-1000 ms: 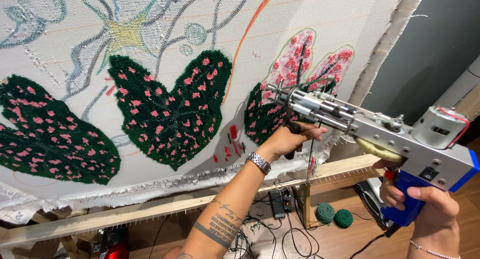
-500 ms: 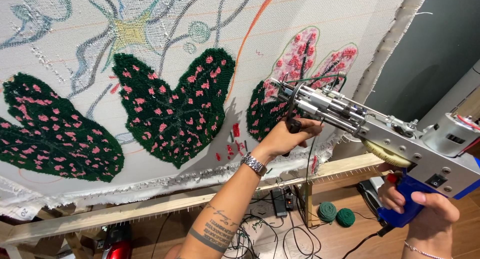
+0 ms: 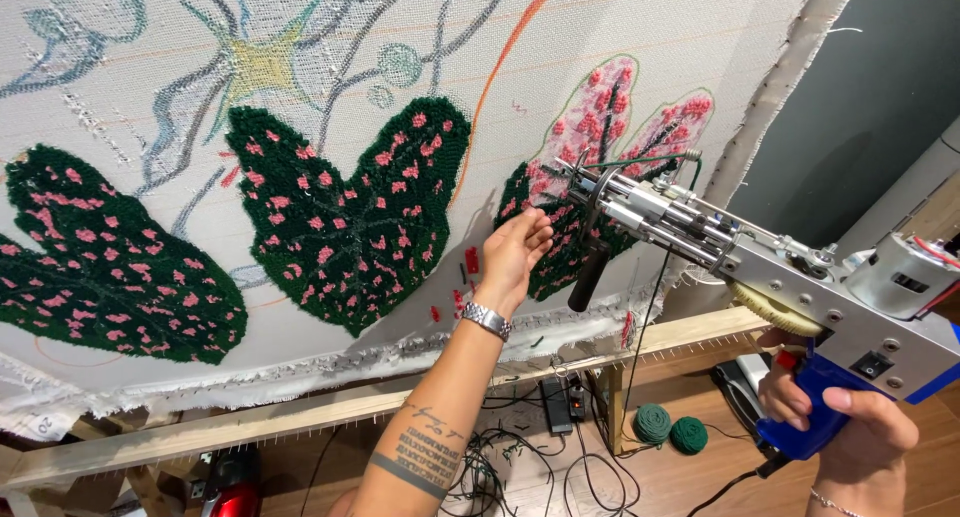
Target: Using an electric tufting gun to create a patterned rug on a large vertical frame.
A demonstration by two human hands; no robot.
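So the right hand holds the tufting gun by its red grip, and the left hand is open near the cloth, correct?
Not quite: the head view shows the grip is blue, not red. The right hand holds the tufting gun by it, and the left hand is open near the cloth.

Left hand: reaching up and forward on an extended, tattooed forearm, palm turning sideways, fingers loosely curling and apart, gripping nothing. A metal watch is sitting at the wrist. Right hand: staying low at the right edge, fingers wrapping tightly in a closed grip, thin bracelet showing at the wrist.
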